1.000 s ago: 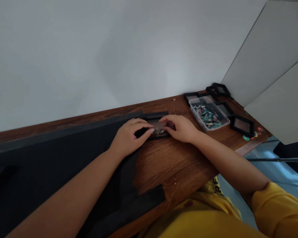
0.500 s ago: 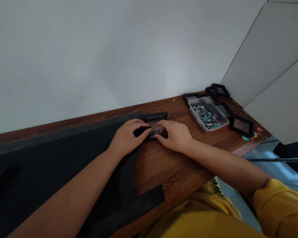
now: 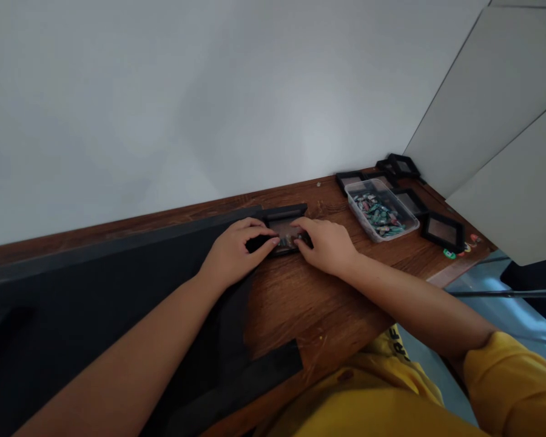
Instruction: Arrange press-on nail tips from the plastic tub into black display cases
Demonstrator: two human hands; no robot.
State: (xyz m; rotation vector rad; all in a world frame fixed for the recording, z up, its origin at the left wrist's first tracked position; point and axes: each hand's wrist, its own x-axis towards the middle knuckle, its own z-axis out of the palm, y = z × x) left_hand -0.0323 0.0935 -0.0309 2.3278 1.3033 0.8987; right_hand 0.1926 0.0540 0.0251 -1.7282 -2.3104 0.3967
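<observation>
A small black frame (image 3: 284, 212) with a brownish inner panel lies on the table between my hands, and several small shiny pieces (image 3: 286, 241) rest on its lower inside. My left hand (image 3: 234, 249) reaches over the frame's left side, its thumb and forefinger tips drawn together beside the pieces; anything between them is too small to name. From the right, my right hand (image 3: 327, 244) curls over the frame's other side. Its thumb and bent fingers are at the panel's right end, and what they pinch is hidden.
A clear plastic tub (image 3: 378, 235) of green, white and reddish chips stands to the right. Several more black frames (image 3: 443, 232) lie around and behind it. Small coloured bits (image 3: 449, 253) sit near the table's right edge. A black mat (image 3: 118, 267) covers the left; a white wall (image 3: 255, 103) rises behind.
My right thumb and fingers have shifted right and slightly up, uncovering more of the panel and the pieces. My left hand has barely moved.
</observation>
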